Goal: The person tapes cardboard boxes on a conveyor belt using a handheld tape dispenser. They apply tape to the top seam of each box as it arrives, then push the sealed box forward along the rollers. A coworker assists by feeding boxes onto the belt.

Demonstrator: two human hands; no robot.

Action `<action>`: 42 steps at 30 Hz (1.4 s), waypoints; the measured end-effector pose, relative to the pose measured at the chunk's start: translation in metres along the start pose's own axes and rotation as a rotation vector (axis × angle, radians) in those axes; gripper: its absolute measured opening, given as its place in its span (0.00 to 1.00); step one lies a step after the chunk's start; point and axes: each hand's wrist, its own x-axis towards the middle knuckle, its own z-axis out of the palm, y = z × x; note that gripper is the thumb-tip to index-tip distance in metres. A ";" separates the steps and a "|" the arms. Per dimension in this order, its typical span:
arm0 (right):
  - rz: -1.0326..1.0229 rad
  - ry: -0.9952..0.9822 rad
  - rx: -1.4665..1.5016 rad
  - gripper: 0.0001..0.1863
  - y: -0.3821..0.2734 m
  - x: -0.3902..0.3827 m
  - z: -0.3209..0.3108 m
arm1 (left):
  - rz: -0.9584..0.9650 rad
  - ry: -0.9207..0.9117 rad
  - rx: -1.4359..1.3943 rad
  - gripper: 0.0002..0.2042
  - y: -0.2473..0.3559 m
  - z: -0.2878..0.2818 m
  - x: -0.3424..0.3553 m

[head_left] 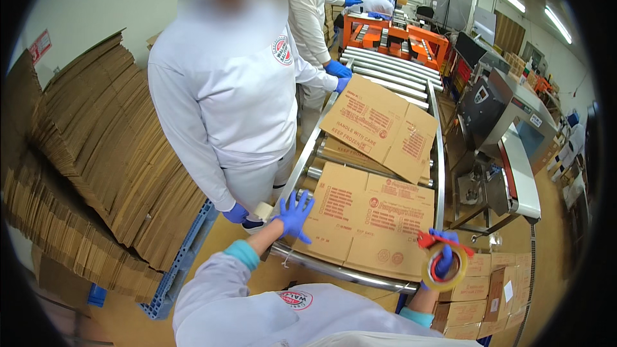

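Observation:
A flat brown cardboard box (369,218) with red print lies on the roller conveyor in front of me. My left hand (295,214), in a blue glove, is open with fingers spread at the left edge of that box. By its right front corner, my right hand (443,254) is closed round a red tape dispenser (443,241) with a roll of tape (455,273) on it. Another flattened box (379,125) rests tilted farther along the rollers, over a further piece of cardboard. A co-worker's gloved hand (343,84) touches its far left corner.
A co-worker in white (218,90) stands close on the left. Behind them, tall stacks of flat cardboard (122,154) rest by a blue pallet (173,270). Orange machinery (418,45) stands at the conveyor's far end. Closed boxes (469,289) are piled at lower right, near a metal machine (514,109).

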 end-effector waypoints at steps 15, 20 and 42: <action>0.042 -0.361 -0.049 0.13 0.123 0.029 0.185 | -0.062 0.375 -0.406 0.65 0.046 0.090 -0.056; 0.382 -0.287 0.377 0.10 0.194 0.010 0.194 | -0.066 0.390 -0.433 0.64 0.043 0.087 -0.057; 1.114 -0.839 0.153 0.15 0.149 -0.022 0.159 | 0.006 0.388 -0.462 0.62 0.042 0.080 -0.061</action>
